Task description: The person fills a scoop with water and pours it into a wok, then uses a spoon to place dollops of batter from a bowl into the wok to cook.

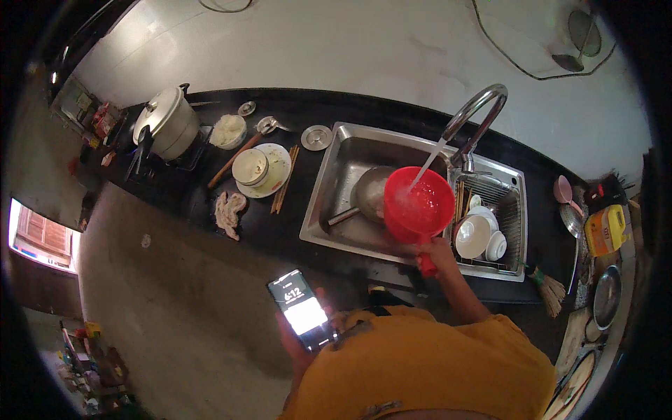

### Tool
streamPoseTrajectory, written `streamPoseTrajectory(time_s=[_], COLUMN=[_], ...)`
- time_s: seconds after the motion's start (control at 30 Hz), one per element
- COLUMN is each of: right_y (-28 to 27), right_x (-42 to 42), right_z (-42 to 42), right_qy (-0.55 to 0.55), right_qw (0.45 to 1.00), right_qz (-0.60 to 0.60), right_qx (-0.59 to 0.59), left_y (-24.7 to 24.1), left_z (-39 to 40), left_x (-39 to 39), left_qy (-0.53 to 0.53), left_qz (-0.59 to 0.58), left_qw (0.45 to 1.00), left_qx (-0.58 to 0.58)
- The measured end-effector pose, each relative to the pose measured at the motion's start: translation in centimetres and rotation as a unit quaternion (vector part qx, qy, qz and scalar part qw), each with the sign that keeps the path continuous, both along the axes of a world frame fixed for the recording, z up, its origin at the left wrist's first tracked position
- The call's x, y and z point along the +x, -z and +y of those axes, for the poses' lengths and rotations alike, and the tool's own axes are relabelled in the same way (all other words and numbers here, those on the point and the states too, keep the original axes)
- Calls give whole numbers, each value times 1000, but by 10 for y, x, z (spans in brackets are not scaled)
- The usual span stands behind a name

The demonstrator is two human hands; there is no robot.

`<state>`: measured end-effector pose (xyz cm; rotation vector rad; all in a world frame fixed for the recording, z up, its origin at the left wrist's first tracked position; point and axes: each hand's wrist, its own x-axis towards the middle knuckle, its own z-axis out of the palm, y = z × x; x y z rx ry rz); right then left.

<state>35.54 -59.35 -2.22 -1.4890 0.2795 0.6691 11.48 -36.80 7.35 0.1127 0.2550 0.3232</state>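
My right hand [440, 255] grips the handle of a red plastic dipper [419, 205]. Water runs into the dipper from the curved chrome faucet [476, 110], and some has gathered inside. Beneath and beside the dipper, a metal pan [370, 191] lies in the left basin of the stainless steel sink [325, 210], partly hidden. My left hand [296, 336] holds a smartphone [302, 311] with its screen lit, low in front of my body and away from the counter.
Left of the sink are stacked bowls [250, 167] on a plate [281, 163], chopsticks [286, 181], a crumpled cloth [229, 212] and a bowl of white food [229, 131]. A lidded pot [167, 123] stands on the stove. Washed bowls [473, 236] fill the right basin's rack; a yellow jug [605, 230] is far right.
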Motion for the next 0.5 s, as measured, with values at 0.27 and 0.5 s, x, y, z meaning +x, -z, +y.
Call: streamPoseTrajectory(time_s=[0.27,0.5], right_y=[3,4], right_x=[-10,-23], right_z=[5,18], right_qy=[-13,-57], right_qw=[999,997], right_qz=[13,-31], right_qx=[30,-51], left_y=[15,-11], left_z=[21,29], left_x=[-20,-33], left_qy=[-23,-33], left_qz=[-9,76], left_qw=[999,997], left_qx=[28,10])
